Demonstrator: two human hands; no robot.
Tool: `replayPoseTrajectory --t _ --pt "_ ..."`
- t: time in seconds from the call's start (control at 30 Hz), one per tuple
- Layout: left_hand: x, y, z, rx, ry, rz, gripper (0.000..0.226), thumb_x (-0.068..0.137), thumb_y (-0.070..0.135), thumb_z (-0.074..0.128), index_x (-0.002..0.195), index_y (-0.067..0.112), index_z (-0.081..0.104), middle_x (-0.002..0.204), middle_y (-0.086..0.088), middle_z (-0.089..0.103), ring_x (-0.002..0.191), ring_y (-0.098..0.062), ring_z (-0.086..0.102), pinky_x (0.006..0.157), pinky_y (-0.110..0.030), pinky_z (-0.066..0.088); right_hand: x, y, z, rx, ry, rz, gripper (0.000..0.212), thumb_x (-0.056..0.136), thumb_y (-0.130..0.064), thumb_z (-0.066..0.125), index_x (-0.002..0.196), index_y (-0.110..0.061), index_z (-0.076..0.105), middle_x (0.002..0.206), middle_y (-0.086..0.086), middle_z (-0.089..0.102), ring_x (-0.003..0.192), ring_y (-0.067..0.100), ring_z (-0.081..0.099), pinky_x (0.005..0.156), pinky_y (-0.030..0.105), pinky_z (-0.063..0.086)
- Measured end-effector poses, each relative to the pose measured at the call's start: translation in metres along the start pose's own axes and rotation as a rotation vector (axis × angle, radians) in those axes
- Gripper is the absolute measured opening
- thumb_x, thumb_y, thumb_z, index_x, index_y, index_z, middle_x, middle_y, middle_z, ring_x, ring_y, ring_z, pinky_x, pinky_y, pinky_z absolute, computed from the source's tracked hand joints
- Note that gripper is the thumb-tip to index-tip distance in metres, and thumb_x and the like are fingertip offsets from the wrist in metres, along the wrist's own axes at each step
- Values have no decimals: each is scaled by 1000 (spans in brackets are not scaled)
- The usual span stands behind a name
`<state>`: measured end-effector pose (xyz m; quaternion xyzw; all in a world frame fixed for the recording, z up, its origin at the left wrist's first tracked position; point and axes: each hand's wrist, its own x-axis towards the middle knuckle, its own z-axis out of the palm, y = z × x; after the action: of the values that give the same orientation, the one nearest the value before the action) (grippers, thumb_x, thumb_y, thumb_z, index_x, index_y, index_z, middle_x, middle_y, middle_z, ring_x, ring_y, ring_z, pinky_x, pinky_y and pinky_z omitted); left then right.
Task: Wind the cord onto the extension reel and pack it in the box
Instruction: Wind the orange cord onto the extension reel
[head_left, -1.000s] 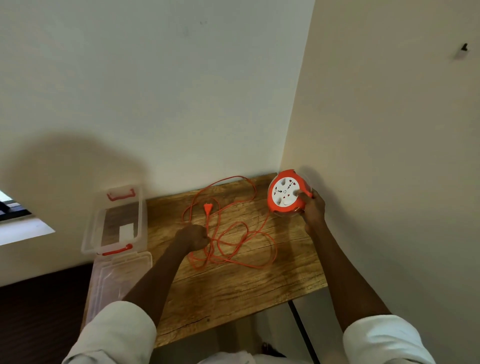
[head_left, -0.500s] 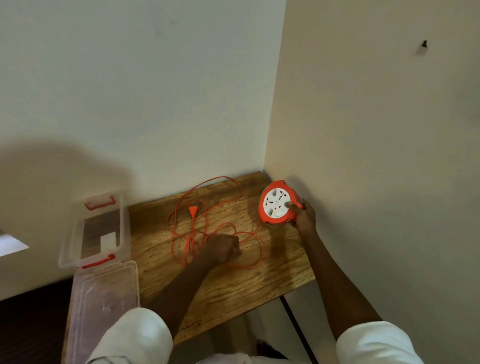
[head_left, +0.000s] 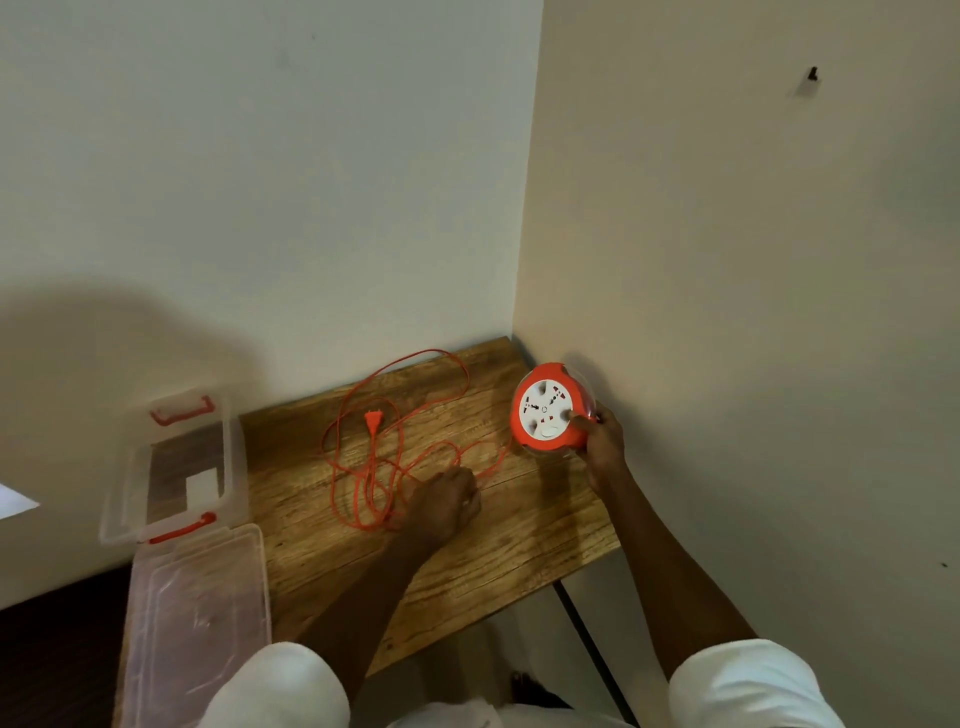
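Head view. Your right hand (head_left: 600, 434) grips the extension reel (head_left: 545, 406) by its right rim, thumb on the white socket face; the reel stands on edge in the far right corner of the wooden table (head_left: 467, 561), face tilted toward you. Your left hand (head_left: 444, 504) is curled over the loose cord (head_left: 395, 457); whether it actually pinches a strand cannot be told from here.

Key relation: the cord lies left of the reel, between the hands, and a strand runs rightward from by the left knuckles toward the reel's lower rim. The left hand is nearer the slack, the right nearer the drum. The plug (head_left: 373, 419) sits at the far side of the tangle, pins pointing away.

Materials: cord thin, orange, limp, in overlapping loops, so it probably snags. Reel is hard, glossy plastic. Table grain is rough.

The box (head_left: 171, 467), clear plastic with red clasps, stands open at the left table end, well apart from the reel; its lid (head_left: 200, 618) lies just in front.
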<state>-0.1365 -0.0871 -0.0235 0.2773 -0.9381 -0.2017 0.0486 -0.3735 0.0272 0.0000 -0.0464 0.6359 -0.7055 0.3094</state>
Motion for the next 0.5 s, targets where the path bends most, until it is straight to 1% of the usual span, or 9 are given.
replayPoseTrajectory --t 0.07,0.13,0.23,0.3,0.33,0.37,0.4,0.47,0.5 --pt "5 -5 -20 -262 168 -135 9 95 25 61 93 16 61 88 5 64 78 -12 59 68 -28 41 0 -1 3 -9 -15 -16 49 77 -3 78 124 -11 64 118 12 71 102 32 70 80 46 61" --pt "12 -18 -44 -417 270 -226 6 95 21 62 93 14 62 80 3 62 69 -9 56 63 -27 40 -2 -4 9 -30 -56 -32 47 79 -7 79 123 -14 65 117 11 72 102 31 70 82 48 61" --pt "23 -36 -79 -482 343 -262 18 94 27 57 90 11 65 76 -6 67 67 -20 62 62 -29 44 -8 -12 23 -69 -142 -63 46 78 -8 78 122 -15 67 114 8 74 100 29 71 76 43 61" --pt "27 -41 -106 -470 360 -288 20 96 20 58 88 5 68 74 -10 70 63 -20 62 57 -24 46 -14 -18 36 -89 -224 -72 46 79 -4 77 123 -14 68 111 7 75 97 27 73 71 38 60" --pt "29 -40 -118 -445 348 -286 19 98 16 58 90 2 69 76 -9 69 65 -18 61 55 -13 42 -17 -21 42 -99 -270 -69 45 79 -3 76 122 -14 68 108 6 76 95 25 74 69 36 59" --pt "32 -40 -127 -421 335 -277 19 98 15 58 94 2 70 79 -8 69 70 -16 59 56 -8 38 -21 -25 50 -123 -329 -73 44 80 -2 75 122 -14 68 106 4 77 92 23 75 68 34 59" --pt "36 -42 -134 -401 316 -273 20 99 18 57 97 3 71 84 -6 70 75 -15 59 57 -9 36 -23 -28 57 -154 -386 -80 42 81 -1 74 121 -15 68 104 2 77 91 23 75 67 33 59" --pt "42 -46 -145 -409 284 -280 22 99 23 57 104 6 72 95 -6 72 85 -15 61 63 -21 38 -26 -33 72 -249 -496 -118 40 81 -2 72 118 -18 70 104 3 77 93 25 74 66 32 58" --pt "45 -46 -149 -424 280 -289 23 99 23 58 106 7 73 99 -6 73 90 -16 63 67 -24 39 -26 -34 80 -309 -535 -136 39 81 -3 73 117 -19 70 104 3 76 93 26 73 66 32 58"
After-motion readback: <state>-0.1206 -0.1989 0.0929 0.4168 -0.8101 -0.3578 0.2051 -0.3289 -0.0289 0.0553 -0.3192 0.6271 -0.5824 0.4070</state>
